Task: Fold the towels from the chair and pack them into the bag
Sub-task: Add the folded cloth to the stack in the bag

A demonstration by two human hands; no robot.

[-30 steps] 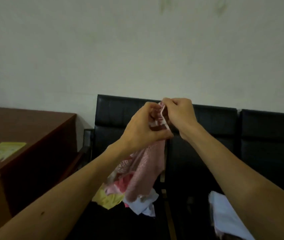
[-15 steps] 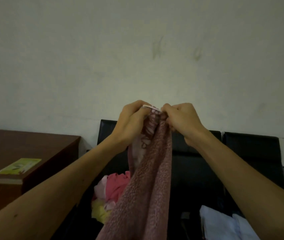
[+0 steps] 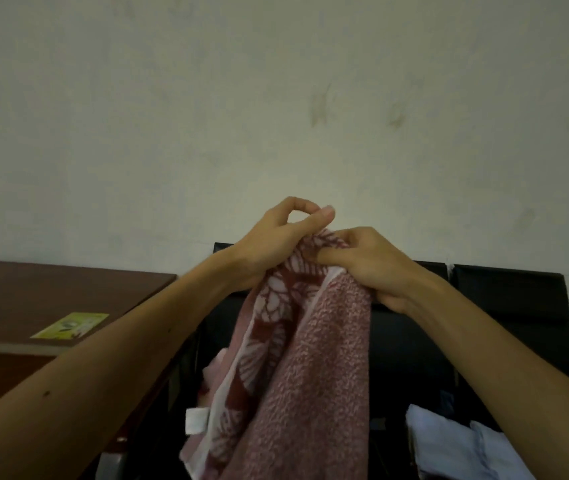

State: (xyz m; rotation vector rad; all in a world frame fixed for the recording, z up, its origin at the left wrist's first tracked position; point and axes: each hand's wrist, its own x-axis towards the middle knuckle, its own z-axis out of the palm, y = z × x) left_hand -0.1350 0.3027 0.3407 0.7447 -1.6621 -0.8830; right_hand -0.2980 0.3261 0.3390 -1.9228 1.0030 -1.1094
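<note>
A dusty-pink towel [image 3: 314, 368] with a dark red leaf-pattern border hangs in front of me, held up at its top edge by both hands. My left hand [image 3: 276, 244] grips the top edge with its lower fingers, while thumb and forefinger meet above the cloth. My right hand [image 3: 369, 265] pinches the same edge just to the right. The towel hangs down past the bottom of the view and hides most of the black chair seat [image 3: 411, 348]. A pale blue-white cloth item [image 3: 456, 445] lies on the seat at lower right; whether it is the bag I cannot tell.
A row of black chairs [image 3: 511, 299] stands against the pale wall. A brown wooden desk [image 3: 33, 299] is on the left, with a yellow-green leaflet [image 3: 70, 325] on top. A sliver of pink cloth [image 3: 212, 372] shows behind the held towel.
The towel has been lifted and its top edge spread, so the leaf-pattern border faces me. The pile of coloured cloths on the seat is now mostly hidden behind it.
</note>
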